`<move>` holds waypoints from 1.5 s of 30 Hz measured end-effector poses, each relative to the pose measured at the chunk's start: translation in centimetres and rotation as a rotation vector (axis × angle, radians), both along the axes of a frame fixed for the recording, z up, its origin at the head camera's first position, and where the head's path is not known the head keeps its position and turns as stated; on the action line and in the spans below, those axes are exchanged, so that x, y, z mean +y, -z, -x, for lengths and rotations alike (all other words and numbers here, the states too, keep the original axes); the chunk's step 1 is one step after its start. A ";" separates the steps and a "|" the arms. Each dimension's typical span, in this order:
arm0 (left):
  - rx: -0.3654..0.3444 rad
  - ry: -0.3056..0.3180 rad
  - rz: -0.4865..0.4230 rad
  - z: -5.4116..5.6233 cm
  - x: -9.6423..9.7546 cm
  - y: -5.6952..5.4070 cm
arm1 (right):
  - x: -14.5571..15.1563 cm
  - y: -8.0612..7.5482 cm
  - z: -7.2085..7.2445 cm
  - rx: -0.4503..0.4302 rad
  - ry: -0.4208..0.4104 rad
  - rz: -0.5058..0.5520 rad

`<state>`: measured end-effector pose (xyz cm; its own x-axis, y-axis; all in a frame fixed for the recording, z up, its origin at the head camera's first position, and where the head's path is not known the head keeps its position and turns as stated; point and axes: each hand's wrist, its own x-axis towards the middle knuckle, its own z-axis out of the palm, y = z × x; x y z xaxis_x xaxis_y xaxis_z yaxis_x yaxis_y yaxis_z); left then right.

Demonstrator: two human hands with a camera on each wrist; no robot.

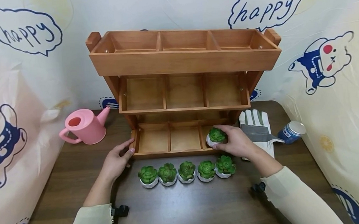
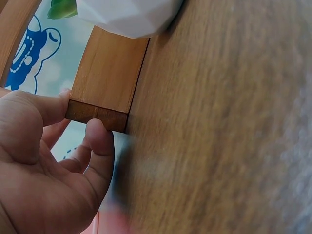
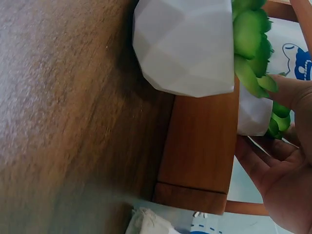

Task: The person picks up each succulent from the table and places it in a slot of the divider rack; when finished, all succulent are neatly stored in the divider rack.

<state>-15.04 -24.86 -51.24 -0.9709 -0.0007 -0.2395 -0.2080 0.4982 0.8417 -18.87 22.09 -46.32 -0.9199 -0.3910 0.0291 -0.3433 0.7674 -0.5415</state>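
Right hand (image 1: 236, 141): thumb and fingers pinch a potted succulent (image 1: 217, 135)
Potted succulent: at the bottom tray's (image 1: 167, 154) right compartment; its seating is unclear
Left hand (image 1: 115, 163): grips the tray's left end, a useful brace
Divider (image 1: 200, 136): best cleared with the pot level

Busy brown counter (image 1: 174, 209), this!
Shelf (image 1: 182, 63) at back, five plants (image 1: 187, 172) lined up in front, watering can (image 1: 90, 128) left, glove (image 1: 257, 132) and jar (image 1: 291, 132) right!

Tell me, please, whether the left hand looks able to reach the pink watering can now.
Probably yes: in the head view, nothing stands between the left hand and the pink watering can; the hand would first need to let go of the wooden shelf.
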 end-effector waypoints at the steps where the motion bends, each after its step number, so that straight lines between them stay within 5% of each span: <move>1: -0.003 0.002 -0.001 0.0 0.0 -0.1 | -0.1 0.0 0.0 -0.003 -0.002 0.000; 18: -0.029 0.009 -0.029 0.1 -0.2 -0.2 | -0.6 0.7 0.5 -0.061 -0.112 -0.016; 32: -0.034 0.016 -0.045 0.0 -0.3 -0.1 | -0.3 1.1 0.4 -0.118 -0.103 -0.029; 45: -0.032 0.006 -0.043 -0.1 -0.2 -0.1 | 0.3 0.5 -0.9 -0.037 -0.115 0.008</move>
<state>-14.95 -25.02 -51.18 -0.9626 0.0161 -0.2704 -0.2325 0.4631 0.8553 -17.98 22.36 -46.86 -0.8697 -0.4936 -0.0004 -0.4083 0.7197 -0.5615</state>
